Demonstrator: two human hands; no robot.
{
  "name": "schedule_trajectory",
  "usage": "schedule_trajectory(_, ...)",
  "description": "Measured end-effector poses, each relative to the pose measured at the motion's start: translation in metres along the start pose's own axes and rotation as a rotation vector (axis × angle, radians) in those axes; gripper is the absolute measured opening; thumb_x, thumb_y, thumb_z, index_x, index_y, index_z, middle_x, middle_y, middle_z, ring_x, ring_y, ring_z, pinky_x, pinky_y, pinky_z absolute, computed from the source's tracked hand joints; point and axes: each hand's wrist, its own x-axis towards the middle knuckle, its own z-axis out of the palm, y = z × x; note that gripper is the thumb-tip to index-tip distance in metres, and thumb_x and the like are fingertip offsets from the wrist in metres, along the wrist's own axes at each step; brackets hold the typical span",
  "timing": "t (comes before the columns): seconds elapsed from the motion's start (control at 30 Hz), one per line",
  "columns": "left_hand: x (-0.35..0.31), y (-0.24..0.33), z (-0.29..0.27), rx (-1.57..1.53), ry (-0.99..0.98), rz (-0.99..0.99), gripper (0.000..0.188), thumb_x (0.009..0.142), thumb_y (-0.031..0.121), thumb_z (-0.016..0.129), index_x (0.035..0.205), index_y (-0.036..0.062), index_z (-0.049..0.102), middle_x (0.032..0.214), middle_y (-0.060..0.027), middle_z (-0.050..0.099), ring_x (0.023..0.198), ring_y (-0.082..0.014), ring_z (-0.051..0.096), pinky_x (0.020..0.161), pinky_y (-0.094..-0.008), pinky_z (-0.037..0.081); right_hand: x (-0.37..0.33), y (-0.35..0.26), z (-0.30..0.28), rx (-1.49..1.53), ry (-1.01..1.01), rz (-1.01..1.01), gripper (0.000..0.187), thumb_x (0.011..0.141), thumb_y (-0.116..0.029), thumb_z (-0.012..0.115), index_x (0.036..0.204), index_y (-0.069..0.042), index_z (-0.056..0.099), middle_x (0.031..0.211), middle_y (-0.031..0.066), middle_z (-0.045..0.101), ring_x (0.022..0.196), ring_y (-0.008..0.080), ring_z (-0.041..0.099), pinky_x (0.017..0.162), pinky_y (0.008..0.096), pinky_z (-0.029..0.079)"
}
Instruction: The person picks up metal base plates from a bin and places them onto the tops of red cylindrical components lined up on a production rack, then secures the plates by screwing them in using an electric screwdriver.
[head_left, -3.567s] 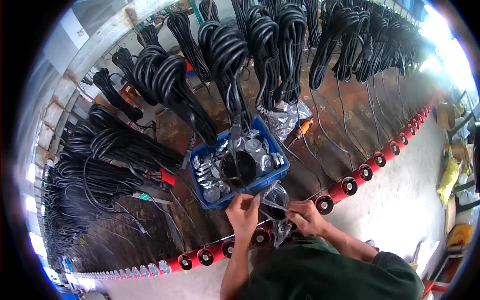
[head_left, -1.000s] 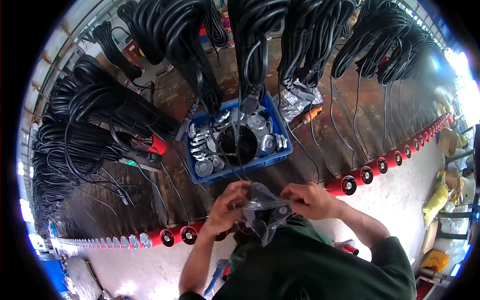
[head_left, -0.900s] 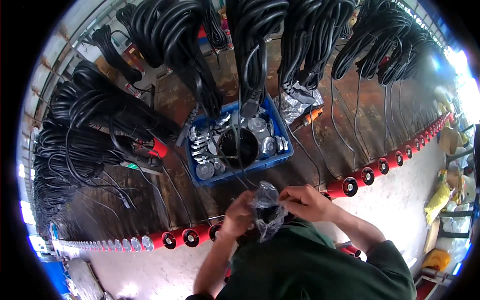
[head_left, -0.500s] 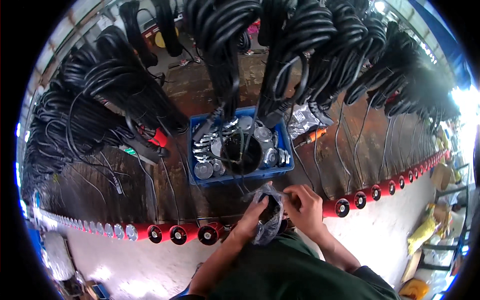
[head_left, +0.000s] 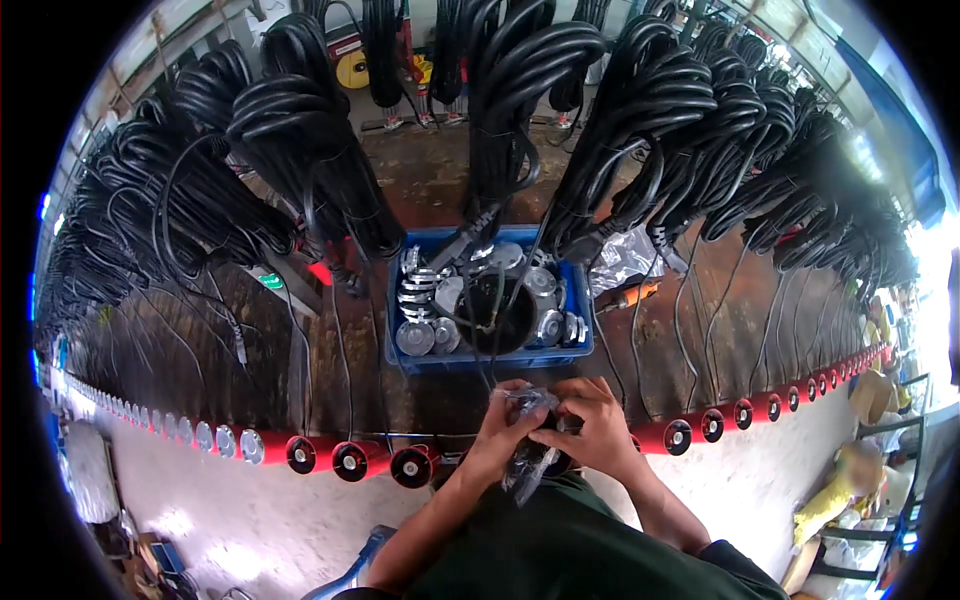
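In front of my body, my left hand point(head_left: 498, 438) is closed around a crumpled clear plastic bag point(head_left: 530, 465). Something dark shows inside the bag, but its kind cannot be made out. My right hand point(head_left: 597, 430) has its fingers curled, thumb pressed against the bag's right side. Just beyond my hands stands a blue crate point(head_left: 430, 362) of round silver metal caps point(head_left: 415, 338). A dark round tub point(head_left: 515, 325) sits among them. Thin black wires run down over the crate.
Bundles of black cable point(head_left: 310, 165) hang across the bench's far side. Red cylinders point(head_left: 370, 458) line its near edge, some with silver caps point(head_left: 252, 446), others with dark open ends. An orange tool point(head_left: 632, 296) and clear plastic point(head_left: 627, 258) lie right of the crate.
The bag's upper part is now bunched between my hands, its loose end hanging lower. My right fingers have shifted left onto the bag. The whole view has tilted slightly upward.
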Motion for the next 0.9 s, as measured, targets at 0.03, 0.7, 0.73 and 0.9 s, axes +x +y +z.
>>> schedule_trajectory(0.03,-0.002,0.002,-0.001,0.039,0.031,0.012,0.041,0.103,0.019,0.069,0.137,0.0088,0.050,0.120,-0.0045,0.060,0.111,-0.0150,0.058,0.095,-0.0299,0.048,-0.001,0.001,0.002,0.002,-0.006,-0.003,0.040,0.077,-0.035,0.091,0.092,-0.001,0.075,0.115,0.0132,0.069,0.105,0.0354,0.062,0.088,0.0450,0.052)
schedule_trajectory(0.7,0.000,-0.008,-0.028,0.550,-0.204,0.116,0.096,0.076,0.014,0.092,0.155,0.0031,0.037,0.139,-0.0125,0.056,0.130,-0.0240,0.054,0.113,-0.0394,0.042,-0.006,0.027,0.016,0.168,-0.078,0.122,0.033,0.088,-0.025,0.082,0.098,0.005,0.073,0.104,0.0210,0.073,0.094,0.0402,0.068,0.081,0.0448,0.054)
schedule_trajectory(0.73,0.000,-0.007,-0.031,0.513,-0.232,0.105,0.096,0.077,0.012,0.091,0.156,0.0034,0.037,0.140,-0.0133,0.056,0.130,-0.0238,0.054,0.113,-0.0394,0.042,-0.008,0.034,0.017,0.220,-0.040,0.090,0.033,0.091,-0.024,0.080,0.099,0.006,0.072,0.101,0.0169,0.072,0.090,0.0319,0.071,0.078,0.0400,0.055)
schedule_trajectory(0.9,-0.004,0.005,-0.027,0.208,-0.264,-0.067,0.093,0.078,0.004,0.086,0.157,0.0048,0.036,0.141,-0.0139,0.059,0.131,-0.0244,0.055,0.114,-0.0399,0.042,-0.007,0.042,0.005,0.596,-0.259,0.393,0.031,0.093,-0.018,0.081,0.103,0.010,0.073,0.117,0.0104,0.066,0.096,0.0130,0.066,0.075,0.0320,0.054)
